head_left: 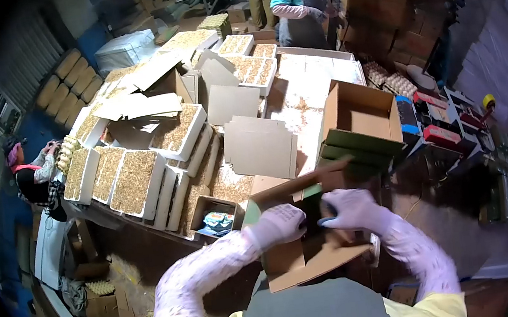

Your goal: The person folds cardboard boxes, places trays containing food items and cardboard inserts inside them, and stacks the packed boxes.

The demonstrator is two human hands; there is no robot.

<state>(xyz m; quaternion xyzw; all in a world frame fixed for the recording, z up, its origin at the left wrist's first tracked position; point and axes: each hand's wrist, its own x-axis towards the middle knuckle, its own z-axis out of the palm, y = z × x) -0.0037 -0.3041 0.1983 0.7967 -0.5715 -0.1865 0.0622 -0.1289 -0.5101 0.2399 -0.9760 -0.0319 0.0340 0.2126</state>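
An unfolded cardboard box [291, 268] with raised flaps is right in front of my body, brown with some green on its sides. My left hand [279, 224], in a pale glove, is closed at the left part of the box; what its fingers grip is hidden. Across the opening, my right hand [354, 211], also gloved, is held over the right part, its thumb and fingers apart, slightly blurred. Beyond the box, flat grey cardboard sheets [259, 148] lie on the table. An open brown box [362, 115] rests on green-edged boxes to the right.
White trays of brown grainy material [135, 180] are stacked at left. A small box with blue packets [217, 221] sits near the table edge. One person [301, 8] stands at the far side, another [34, 168] at far left. Eggs [391, 79] and red-and-black equipment [440, 134] are at right.
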